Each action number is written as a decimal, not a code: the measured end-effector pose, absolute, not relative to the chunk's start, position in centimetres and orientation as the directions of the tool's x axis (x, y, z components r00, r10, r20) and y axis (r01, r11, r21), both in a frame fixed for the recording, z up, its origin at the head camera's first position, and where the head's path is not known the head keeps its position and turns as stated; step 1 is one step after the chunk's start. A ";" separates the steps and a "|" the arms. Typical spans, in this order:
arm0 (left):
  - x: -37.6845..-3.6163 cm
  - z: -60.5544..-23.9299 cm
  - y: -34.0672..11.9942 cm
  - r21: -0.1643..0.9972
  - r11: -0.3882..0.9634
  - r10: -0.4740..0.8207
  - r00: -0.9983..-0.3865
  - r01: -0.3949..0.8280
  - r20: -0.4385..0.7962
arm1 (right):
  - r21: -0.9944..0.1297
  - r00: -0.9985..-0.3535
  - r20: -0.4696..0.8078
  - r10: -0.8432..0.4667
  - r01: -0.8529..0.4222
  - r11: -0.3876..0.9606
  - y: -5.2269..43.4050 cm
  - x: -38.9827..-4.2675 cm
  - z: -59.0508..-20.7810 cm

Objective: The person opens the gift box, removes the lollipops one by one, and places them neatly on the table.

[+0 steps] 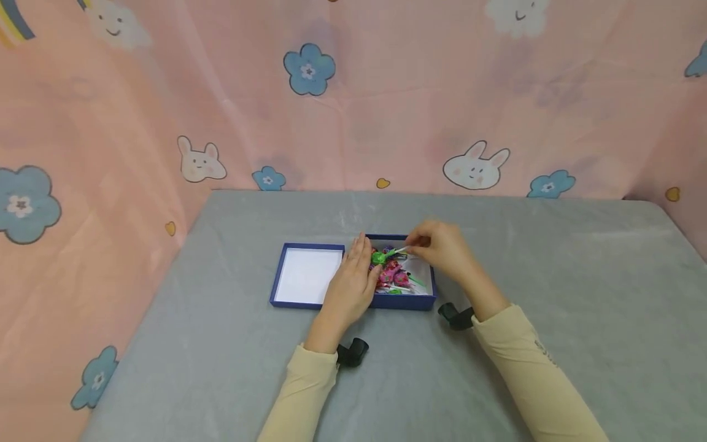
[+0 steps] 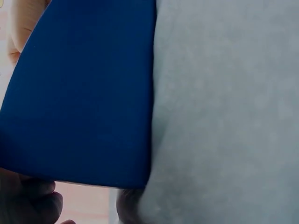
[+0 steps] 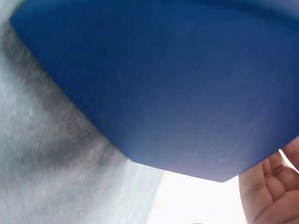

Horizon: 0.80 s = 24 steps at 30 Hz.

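Right hand: my right hand (image 1: 439, 248) pinches the white stick of a green lollipop (image 1: 379, 258), fingers curled round it, just above the box.
Left hand: my left hand (image 1: 353, 279) lies flat with straight fingers on the box's left edge, gripping nothing.
Box: the blue box (image 1: 405, 302) holds pink and green wrapped lollipops (image 1: 393, 276); its wall fills both wrist views.
Lid: the blue lid (image 1: 278, 279), white inside, sits touching the box's left side.
Surface: grey cloth surface (image 1: 552, 294).
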State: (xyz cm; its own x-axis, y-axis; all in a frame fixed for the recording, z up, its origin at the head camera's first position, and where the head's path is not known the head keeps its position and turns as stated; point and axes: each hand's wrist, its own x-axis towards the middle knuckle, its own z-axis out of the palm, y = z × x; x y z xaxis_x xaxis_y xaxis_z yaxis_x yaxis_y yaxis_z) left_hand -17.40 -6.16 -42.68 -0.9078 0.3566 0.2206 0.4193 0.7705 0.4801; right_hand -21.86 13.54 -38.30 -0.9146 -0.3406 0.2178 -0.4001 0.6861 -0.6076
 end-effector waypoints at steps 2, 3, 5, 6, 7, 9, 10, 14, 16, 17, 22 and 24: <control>-17.4 -42.7 -6.1 0.481 0.770 0.351 -0.908 0.419 0.227 | -0.600 -0.918 0.184 -0.350 -0.387 0.700 13.4 -21.7 -38.0; -17.4 -42.7 -6.1 0.482 0.771 0.347 -0.909 0.417 0.230 | -0.601 -0.920 0.160 -0.358 -0.378 0.704 13.3 -21.6 -37.9; -17.3 -42.7 -6.0 0.482 0.774 0.338 -0.911 0.411 0.235 | -0.612 -0.919 0.112 -0.377 -0.363 0.703 13.1 -21.6 -37.8; -17.3 -42.7 -6.0 0.484 0.774 0.333 -0.912 0.409 0.237 | -0.617 -0.919 0.088 -0.384 -0.353 0.703 13.0 -21.6 -37.7; -17.2 -42.7 -5.9 0.486 0.773 0.330 -0.913 0.407 0.240 | -0.622 -0.917 0.068 -0.393 -0.347 0.702 12.8 -21.6 -37.7; -17.3 -42.8 -5.8 0.487 0.771 0.328 -0.911 0.411 0.249 | -0.627 -0.914 0.040 -0.404 -0.338 0.702 12.6 -21.6 -37.7; -17.3 -42.8 -5.8 0.488 0.770 0.328 -0.911 0.412 0.251 | -0.622 -0.913 0.033 -0.406 -0.337 0.707 12.4 -21.6 -37.8; -17.2 -42.8 -5.7 0.487 0.766 0.333 -0.906 0.421 0.260 | -0.563 -0.924 0.008 -0.383 -0.321 0.762 11.5 -21.6 -37.9; -17.2 -42.7 -5.7 0.488 0.766 0.330 -0.907 0.419 0.261 | -0.501 -0.930 0.000 -0.368 -0.319 0.805 11.1 -21.5 -37.9; -17.1 -42.7 -5.8 0.490 0.765 0.328 -0.908 0.418 0.262 | -0.473 -0.933 -0.003 -0.361 -0.317 0.822 10.9 -21.5 -37.9; -17.0 -42.7 -5.8 0.478 0.775 0.326 -0.910 0.413 0.257 | -0.440 -0.939 0.007 -0.344 -0.312 0.842 10.6 -21.1 -37.9; -17.0 -42.8 -5.8 0.473 0.780 0.325 -0.911 0.410 0.254 | -0.513 -0.947 0.023 -0.319 -0.285 0.809 10.8 -20.7 -38.0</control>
